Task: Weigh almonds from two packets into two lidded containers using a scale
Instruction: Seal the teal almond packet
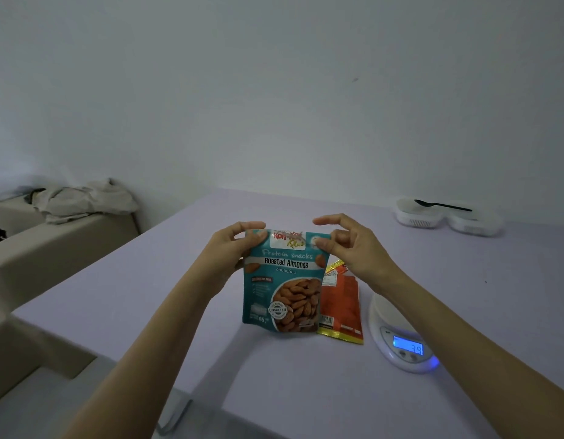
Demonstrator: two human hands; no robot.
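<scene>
A teal packet of roasted almonds [285, 280] stands upright in the middle of the table. My left hand [234, 248] pinches its top left corner. My right hand [347, 245] pinches the top right corner between thumb and fingers, index finger stretched out above. An orange packet [340, 302] lies flat just behind and right of the teal one. A white round scale [401, 340] with a lit blue display sits to the right, partly under my right forearm. Two white lidded containers [448, 218] rest at the far right, with a black spoon [442, 205] lying across them.
The table [179, 296] has a pale lilac top; its left edge and front left corner are near my left forearm. A beige sofa [52, 242] with crumpled grey cloth [84, 199] stands to the left. A plain wall is behind.
</scene>
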